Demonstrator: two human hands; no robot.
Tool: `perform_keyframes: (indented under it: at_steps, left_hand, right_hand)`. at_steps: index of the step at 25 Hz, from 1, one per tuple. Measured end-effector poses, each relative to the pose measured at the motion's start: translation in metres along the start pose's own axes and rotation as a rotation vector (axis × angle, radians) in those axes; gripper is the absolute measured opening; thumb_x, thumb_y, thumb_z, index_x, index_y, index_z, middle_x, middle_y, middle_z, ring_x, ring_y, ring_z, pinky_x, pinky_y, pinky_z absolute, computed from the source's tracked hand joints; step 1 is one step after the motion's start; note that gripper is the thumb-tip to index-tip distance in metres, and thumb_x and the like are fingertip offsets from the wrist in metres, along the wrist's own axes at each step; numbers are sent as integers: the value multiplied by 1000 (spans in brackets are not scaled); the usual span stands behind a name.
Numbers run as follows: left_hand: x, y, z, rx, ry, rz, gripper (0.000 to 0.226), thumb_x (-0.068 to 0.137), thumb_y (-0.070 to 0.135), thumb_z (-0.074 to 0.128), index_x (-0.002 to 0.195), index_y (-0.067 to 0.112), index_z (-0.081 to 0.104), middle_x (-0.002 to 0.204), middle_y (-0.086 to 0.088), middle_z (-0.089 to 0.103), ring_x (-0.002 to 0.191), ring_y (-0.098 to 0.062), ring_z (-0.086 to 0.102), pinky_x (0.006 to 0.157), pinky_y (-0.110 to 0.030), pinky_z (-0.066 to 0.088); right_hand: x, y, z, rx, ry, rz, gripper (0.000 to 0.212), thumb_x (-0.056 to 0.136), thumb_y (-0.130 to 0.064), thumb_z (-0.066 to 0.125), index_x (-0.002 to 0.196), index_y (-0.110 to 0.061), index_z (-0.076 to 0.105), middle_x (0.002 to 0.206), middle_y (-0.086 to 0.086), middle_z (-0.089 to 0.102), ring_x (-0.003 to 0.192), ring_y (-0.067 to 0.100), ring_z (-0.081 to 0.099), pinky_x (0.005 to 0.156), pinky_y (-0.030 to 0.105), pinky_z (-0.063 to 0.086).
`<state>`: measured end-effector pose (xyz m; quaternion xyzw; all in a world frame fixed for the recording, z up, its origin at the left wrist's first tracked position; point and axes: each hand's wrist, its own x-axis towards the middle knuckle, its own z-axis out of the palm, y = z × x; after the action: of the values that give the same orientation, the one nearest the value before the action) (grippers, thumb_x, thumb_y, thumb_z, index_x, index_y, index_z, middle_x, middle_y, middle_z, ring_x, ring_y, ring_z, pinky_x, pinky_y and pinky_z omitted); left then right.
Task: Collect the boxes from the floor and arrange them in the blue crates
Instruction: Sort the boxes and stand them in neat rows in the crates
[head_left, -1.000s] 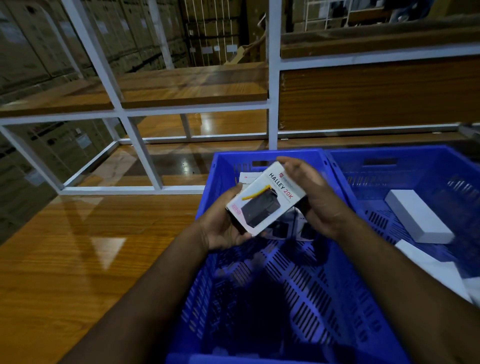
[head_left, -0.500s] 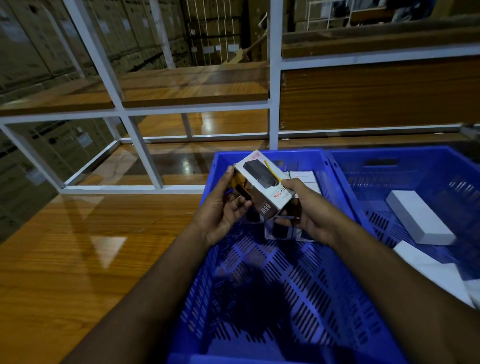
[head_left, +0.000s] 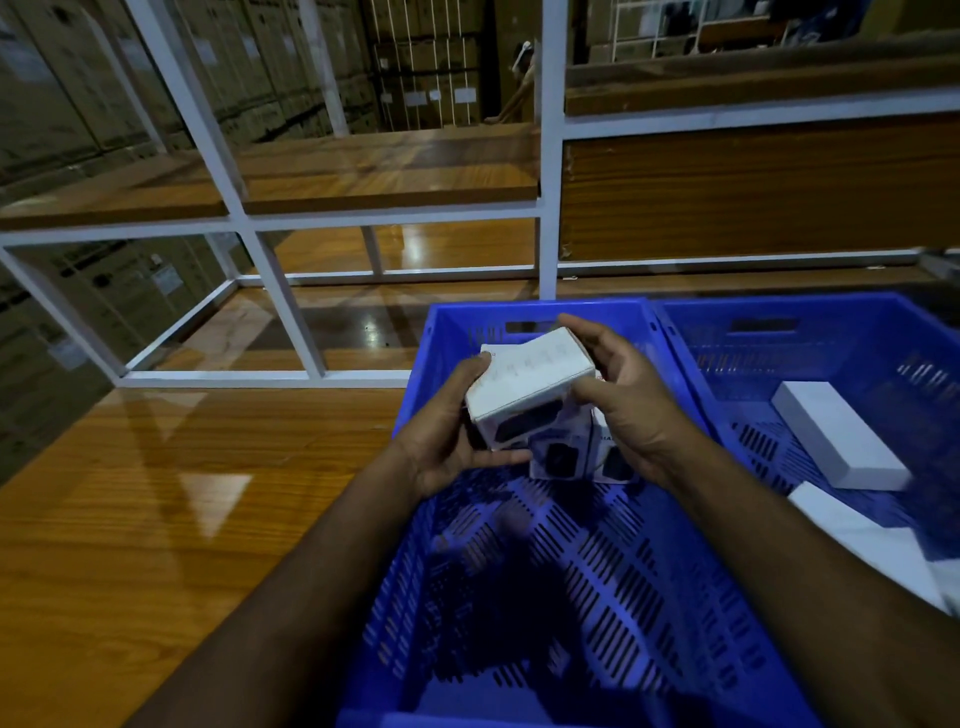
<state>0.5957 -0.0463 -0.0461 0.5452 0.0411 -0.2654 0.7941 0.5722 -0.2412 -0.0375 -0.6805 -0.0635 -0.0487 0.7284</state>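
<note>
Gripping one white box (head_left: 530, 387) above the blue crate (head_left: 519, 571), left hand (head_left: 447, 441) beneath, right hand (head_left: 623, 410) alongside

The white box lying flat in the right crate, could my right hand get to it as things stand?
Probably not right away: the right hand and left hand both hold a box over the left crate. The white box lies uncovered in the open right crate, so once that grip is freed, the way looks clear.
</note>
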Motion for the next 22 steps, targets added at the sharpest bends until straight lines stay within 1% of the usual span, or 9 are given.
perform_keyframes:
  at_steps: [2,5,9,11,14,16,18,20,22]
  left_hand:
    - [2,0,1,-39,23,81,48,97,42,57,135,14,60,135,-18,63,117,-31,63,95,-55,55]
    - [4,2,-1,-90,33,172,44,98,43,55,130,15,63,132,-16,66,116,-32,65,92,-52,57]
    - [0,4,-3,-63,-12,73,50,99,58,40,121,22,67,118,-13,72,100,-32,70,71,-47,63]
    - [0,2,-4,-10,-10,14,52,99,57,39,119,20,69,112,-12,73,92,-29,70,69,-42,62]
    - [15,-7,-10,359,201,104,29,99,38,49,104,21,71,105,-7,73,86,-20,66,72,-34,53]
    - [25,-13,-17,594,362,287,25,95,31,57,115,18,67,116,-6,69,101,-21,65,84,-38,54]
    - [24,-18,-17,770,343,440,49,82,40,69,125,19,60,120,-1,65,112,-19,62,92,-37,55]
    - [23,-24,-13,1041,306,522,72,64,50,73,128,24,55,124,2,62,116,-17,58,92,-36,53]
    - [24,-31,-10,1164,357,561,80,58,56,72,128,21,54,122,1,61,115,-18,57,89,-38,53]
  right_hand:
    - [-1,-5,3,143,65,51,56,91,10,44,135,-21,55,135,-1,59,124,17,54,86,29,55]
    - [-1,-4,2,241,30,92,48,94,2,48,136,-19,56,132,0,61,122,21,59,101,40,52]
    - [0,4,1,121,-20,76,51,92,-4,63,138,-25,53,127,4,64,116,22,64,94,42,56]
    - [0,8,3,94,14,67,47,91,-12,67,135,-23,55,121,1,68,109,20,67,87,39,59]
    - [1,15,4,20,170,44,39,86,-18,75,122,-17,59,96,-9,72,94,16,69,72,27,59]
    - [4,23,4,-216,231,-10,42,80,-22,82,115,-19,59,103,-5,68,94,13,65,75,23,56]
    - [5,27,8,-445,255,-81,48,76,-25,85,116,-21,57,115,-1,61,100,10,60,79,17,51]
    - [6,31,14,-524,247,-133,52,75,-26,85,118,-21,56,120,2,59,105,14,59,85,27,53]
    - [6,32,20,-538,188,-151,54,76,-24,84,121,-21,55,122,2,56,110,14,57,89,33,53]
